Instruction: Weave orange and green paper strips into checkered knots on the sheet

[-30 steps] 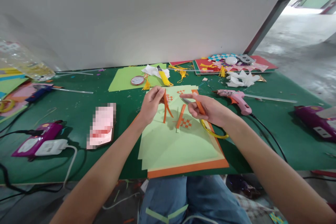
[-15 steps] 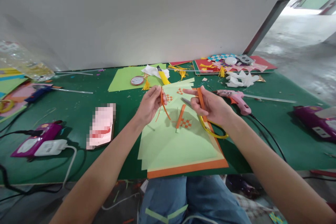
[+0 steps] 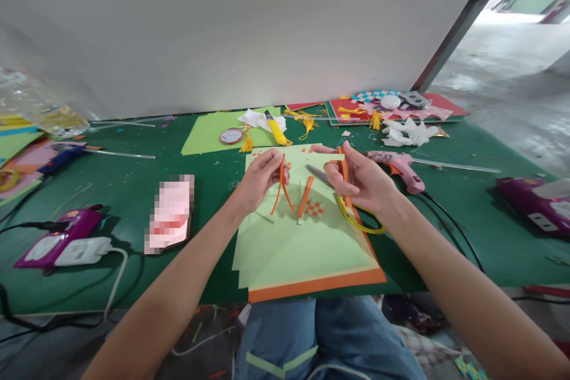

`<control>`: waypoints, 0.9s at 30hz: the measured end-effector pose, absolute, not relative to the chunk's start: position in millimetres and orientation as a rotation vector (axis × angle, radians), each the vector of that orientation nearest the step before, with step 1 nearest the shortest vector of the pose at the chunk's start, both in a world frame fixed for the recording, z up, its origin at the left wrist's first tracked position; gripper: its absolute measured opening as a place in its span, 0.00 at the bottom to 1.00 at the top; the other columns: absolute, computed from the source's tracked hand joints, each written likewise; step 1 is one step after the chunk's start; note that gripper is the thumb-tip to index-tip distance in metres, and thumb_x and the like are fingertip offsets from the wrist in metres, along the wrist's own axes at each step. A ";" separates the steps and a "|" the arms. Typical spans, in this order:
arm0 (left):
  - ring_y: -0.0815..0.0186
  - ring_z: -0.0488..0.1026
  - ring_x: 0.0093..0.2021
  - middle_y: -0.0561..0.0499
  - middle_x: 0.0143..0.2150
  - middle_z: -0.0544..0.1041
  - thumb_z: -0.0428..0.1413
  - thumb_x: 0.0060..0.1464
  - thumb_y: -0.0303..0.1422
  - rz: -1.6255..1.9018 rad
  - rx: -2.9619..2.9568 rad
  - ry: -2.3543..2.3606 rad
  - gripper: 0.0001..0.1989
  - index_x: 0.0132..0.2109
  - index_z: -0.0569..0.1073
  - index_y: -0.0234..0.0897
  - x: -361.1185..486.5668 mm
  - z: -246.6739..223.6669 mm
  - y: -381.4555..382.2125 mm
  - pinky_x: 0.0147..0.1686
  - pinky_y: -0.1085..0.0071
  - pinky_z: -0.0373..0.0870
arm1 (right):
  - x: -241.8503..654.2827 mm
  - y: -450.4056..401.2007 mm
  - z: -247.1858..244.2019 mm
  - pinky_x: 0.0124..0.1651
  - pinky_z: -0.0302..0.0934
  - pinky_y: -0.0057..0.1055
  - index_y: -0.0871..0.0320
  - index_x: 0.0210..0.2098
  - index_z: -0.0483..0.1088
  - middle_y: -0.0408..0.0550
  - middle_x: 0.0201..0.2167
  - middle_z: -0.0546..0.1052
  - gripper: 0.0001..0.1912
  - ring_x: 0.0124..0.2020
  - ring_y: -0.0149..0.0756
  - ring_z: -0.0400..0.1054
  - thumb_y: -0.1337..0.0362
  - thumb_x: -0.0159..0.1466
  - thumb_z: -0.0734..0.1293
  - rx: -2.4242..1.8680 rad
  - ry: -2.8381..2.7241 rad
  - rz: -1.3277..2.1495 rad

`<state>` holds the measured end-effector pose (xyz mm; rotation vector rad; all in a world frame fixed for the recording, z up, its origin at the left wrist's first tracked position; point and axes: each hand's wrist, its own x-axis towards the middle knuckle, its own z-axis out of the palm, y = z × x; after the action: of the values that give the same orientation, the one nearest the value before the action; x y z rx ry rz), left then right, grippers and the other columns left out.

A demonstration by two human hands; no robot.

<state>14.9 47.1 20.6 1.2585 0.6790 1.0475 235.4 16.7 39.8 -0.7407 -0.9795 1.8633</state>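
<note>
Thin orange paper strips (image 3: 276, 197) hang from the pinched fingers of my left hand (image 3: 262, 179). My right hand (image 3: 363, 181) is closed on a wider orange strip (image 3: 344, 169), its index finger stretched out to the left. Below both hands lie stacked light green sheets (image 3: 303, 255) with an orange sheet's edge (image 3: 318, 287) at the front. On them rest a small orange-and-green checkered weave (image 3: 314, 209) and a short orange strip (image 3: 305, 196). Scissors with yellow handles (image 3: 363, 227) lie partly under my right hand, blades pointing left.
A phone (image 3: 170, 214) and a purple power strip (image 3: 62, 237) lie to the left. A pink glue gun (image 3: 401, 169) is at the right. Behind the sheets are a yellow cutter (image 3: 276, 129), a tape roll (image 3: 231, 136) and crumpled white paper (image 3: 408, 133).
My left hand has moved slightly right and down with the thin strips, which now hang spread apart. A pale green strip shows at my right fingers, and the pale strips behind have shifted.
</note>
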 end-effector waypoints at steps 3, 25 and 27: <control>0.73 0.70 0.26 0.55 0.25 0.71 0.57 0.59 0.41 1.039 1.276 0.706 0.14 0.31 0.67 0.36 15.6 21.1 46.7 0.31 0.76 0.68 | 234.2 16.4 39.7 0.15 0.37 0.24 0.54 0.49 0.69 0.36 0.19 0.67 0.20 0.12 0.23 0.42 0.48 0.67 0.59 -0.749 -0.999 1.856; 0.72 0.69 0.26 0.55 0.25 0.70 0.57 0.58 0.41 1.063 1.303 0.750 0.15 0.30 0.67 0.36 17.6 23.1 45.0 0.30 0.76 0.68 | 231.6 15.1 40.5 0.19 0.38 0.27 0.54 0.44 0.70 0.38 0.18 0.66 0.21 0.13 0.26 0.46 0.46 0.66 0.58 -0.771 -1.056 1.801; 0.73 0.69 0.26 0.55 0.25 0.70 0.57 0.59 0.41 1.070 1.291 0.725 0.15 0.30 0.66 0.36 17.1 23.0 45.1 0.30 0.76 0.68 | 230.4 14.5 41.3 0.19 0.38 0.27 0.55 0.39 0.70 0.39 0.17 0.66 0.20 0.13 0.26 0.47 0.45 0.66 0.58 -0.769 -1.036 1.839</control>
<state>17.1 45.1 23.0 1.2914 0.7253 1.0701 230.4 14.5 41.3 -0.7692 -1.0364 1.8392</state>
